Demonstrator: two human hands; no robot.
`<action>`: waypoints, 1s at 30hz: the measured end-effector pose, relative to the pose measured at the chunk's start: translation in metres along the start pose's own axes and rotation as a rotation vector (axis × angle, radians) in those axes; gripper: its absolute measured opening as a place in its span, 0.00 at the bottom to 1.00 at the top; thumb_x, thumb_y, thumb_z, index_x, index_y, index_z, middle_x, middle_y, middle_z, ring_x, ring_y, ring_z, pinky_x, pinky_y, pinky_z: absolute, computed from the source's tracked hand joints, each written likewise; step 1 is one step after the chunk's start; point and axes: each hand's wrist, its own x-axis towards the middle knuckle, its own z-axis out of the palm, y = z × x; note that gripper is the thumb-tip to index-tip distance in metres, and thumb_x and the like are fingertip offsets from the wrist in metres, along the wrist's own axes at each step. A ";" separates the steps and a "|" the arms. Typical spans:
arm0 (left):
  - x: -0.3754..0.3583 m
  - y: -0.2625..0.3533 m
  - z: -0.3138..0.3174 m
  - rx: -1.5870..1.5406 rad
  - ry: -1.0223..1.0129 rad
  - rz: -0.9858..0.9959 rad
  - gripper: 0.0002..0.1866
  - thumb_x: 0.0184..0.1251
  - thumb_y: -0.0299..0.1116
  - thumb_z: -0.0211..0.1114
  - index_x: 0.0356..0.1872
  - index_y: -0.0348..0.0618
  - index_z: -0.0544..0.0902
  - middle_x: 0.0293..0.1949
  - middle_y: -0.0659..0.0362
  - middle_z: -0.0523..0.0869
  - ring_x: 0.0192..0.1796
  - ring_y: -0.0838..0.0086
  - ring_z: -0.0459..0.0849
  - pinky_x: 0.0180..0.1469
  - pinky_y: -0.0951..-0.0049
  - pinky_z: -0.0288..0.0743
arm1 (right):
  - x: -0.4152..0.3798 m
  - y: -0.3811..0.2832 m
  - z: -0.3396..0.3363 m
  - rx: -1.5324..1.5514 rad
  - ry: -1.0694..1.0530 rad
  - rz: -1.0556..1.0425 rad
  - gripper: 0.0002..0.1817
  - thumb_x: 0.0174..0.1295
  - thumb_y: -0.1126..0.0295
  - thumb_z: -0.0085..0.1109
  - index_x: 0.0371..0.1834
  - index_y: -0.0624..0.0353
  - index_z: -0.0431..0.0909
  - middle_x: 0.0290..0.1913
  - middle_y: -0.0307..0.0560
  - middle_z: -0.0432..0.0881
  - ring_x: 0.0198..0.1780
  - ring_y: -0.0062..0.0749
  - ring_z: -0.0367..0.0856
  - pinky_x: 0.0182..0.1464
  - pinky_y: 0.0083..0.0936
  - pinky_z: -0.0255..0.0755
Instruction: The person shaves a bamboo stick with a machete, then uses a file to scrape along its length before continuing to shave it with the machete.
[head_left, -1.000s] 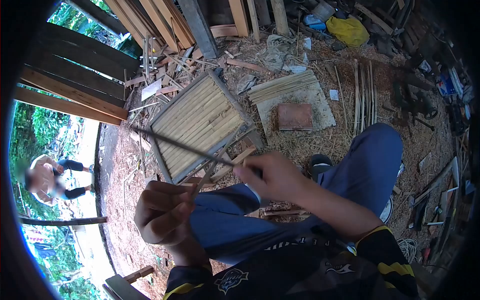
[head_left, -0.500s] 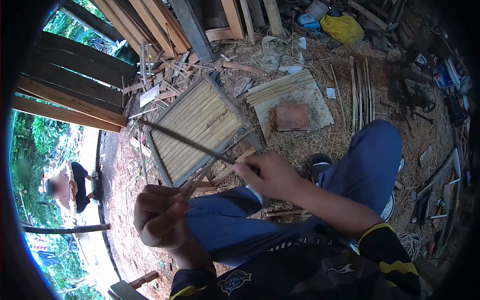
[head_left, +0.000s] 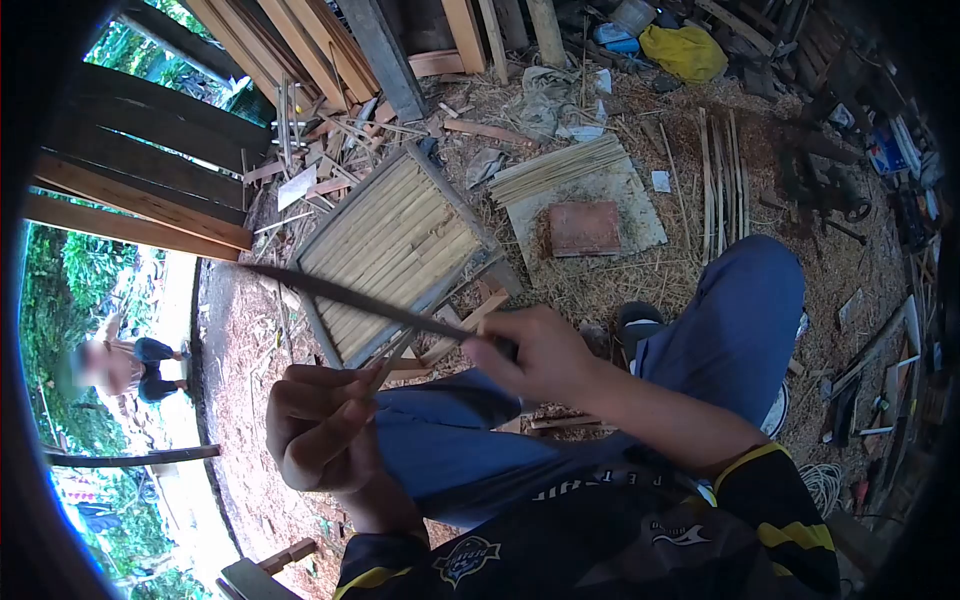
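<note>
My right hand (head_left: 530, 350) is closed round the handle of a long dark knife (head_left: 350, 296), its blade pointing up and to the left. Between the bent fingers of my left hand (head_left: 320, 425) is a thin bamboo strip (head_left: 398, 352), pinched near its lower end. The strip's upper end meets the blade's lower edge in this view. Beyond both hands stands a low framed panel of bamboo slats (head_left: 395, 265), partly overlapped by the knife. Below the hands are my bent legs in blue trousers (head_left: 460, 450).
A bundle of thin bamboo sticks (head_left: 560, 170) and a reddish block (head_left: 585, 229) lie on a pale board (head_left: 640, 215). More strips (head_left: 724, 185) lie to the right. Planks (head_left: 330, 50) lean at the back left. Another person (head_left: 130, 365) is outside at the left.
The knife blade has swung lower and turned to show more of its flat side. My left hand has barely moved. The person outside has shifted posture.
</note>
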 end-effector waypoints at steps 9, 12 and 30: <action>0.000 -0.002 -0.005 0.014 -0.047 -0.002 0.07 0.71 0.20 0.68 0.45 0.40 0.82 0.32 0.53 0.79 0.34 0.64 0.84 0.33 0.72 0.82 | 0.005 0.047 0.013 -0.065 0.050 0.162 0.28 0.77 0.48 0.52 0.35 0.63 0.86 0.19 0.56 0.77 0.20 0.44 0.77 0.28 0.38 0.68; 0.000 -0.002 -0.004 0.000 -0.043 0.000 0.07 0.71 0.21 0.69 0.45 0.40 0.81 0.32 0.53 0.80 0.33 0.65 0.84 0.33 0.72 0.80 | 0.005 0.062 0.018 -0.140 0.071 0.220 0.30 0.78 0.45 0.50 0.35 0.64 0.86 0.20 0.57 0.78 0.22 0.46 0.79 0.30 0.39 0.70; -0.002 -0.006 -0.006 -0.087 0.008 0.041 0.12 0.61 0.28 0.79 0.40 0.39 0.83 0.30 0.54 0.83 0.31 0.63 0.88 0.32 0.71 0.86 | 0.008 -0.003 0.007 0.069 -0.038 0.179 0.26 0.77 0.50 0.55 0.28 0.62 0.81 0.19 0.47 0.77 0.21 0.31 0.73 0.28 0.33 0.68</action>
